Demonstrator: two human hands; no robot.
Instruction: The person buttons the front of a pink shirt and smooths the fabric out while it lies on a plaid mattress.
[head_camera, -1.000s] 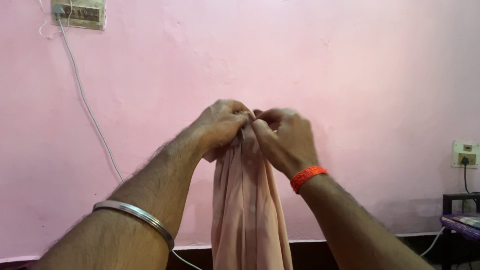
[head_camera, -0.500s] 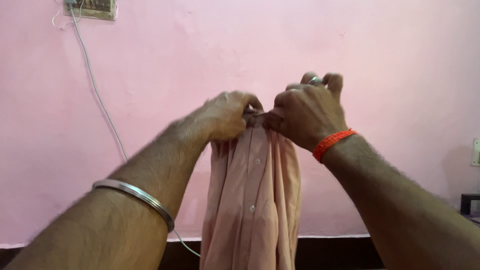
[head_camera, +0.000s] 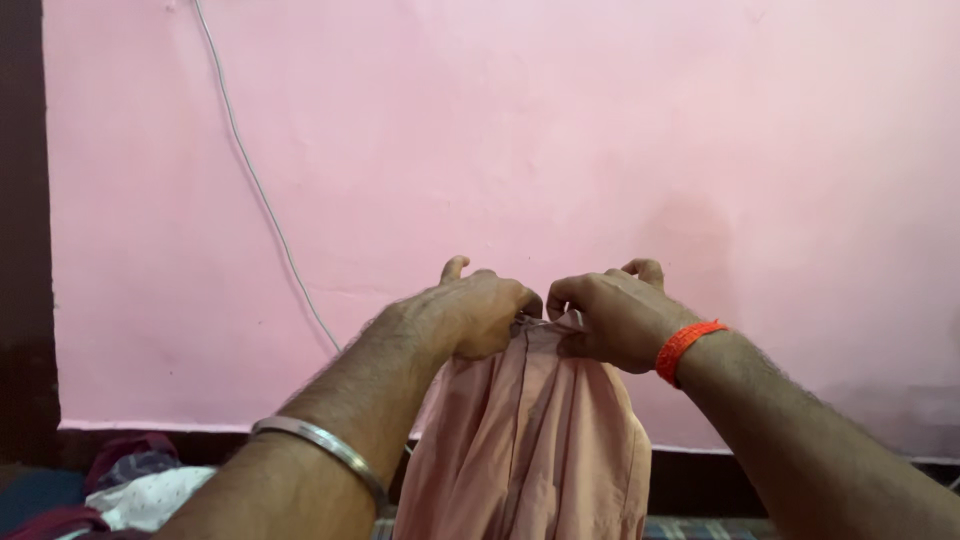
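- Peach shirt (head_camera: 535, 440): held up in front of the pink wall (head_camera: 600, 130), gathered at its top edge between both hands and hanging straight down in folds; its lower part runs out of the picture.
- Left hand (head_camera: 478, 312): closed into a loose fist on the top edge of the cloth, thumb raised, fingers curled tight over the fabric. A steel bangle (head_camera: 325, 445) sits on that forearm.
- Right hand (head_camera: 612, 315): fingers drawn together and pinching the same top edge just beside the left hand, the two hands almost touching. An orange thread band (head_camera: 688, 345) circles the wrist.
- Risk, slip: in my judgement the whole garment hangs from two small pinches of cloth; if either hold loosens, that side would likely drop and the folds fall out of line.
- Risk, strain: pulling the hands apart could stress the seam between them.
- Surroundings: a white cable (head_camera: 262, 190) runs down the wall; a heap of clothes (head_camera: 140, 490) lies low at the left, well apart from the shirt.
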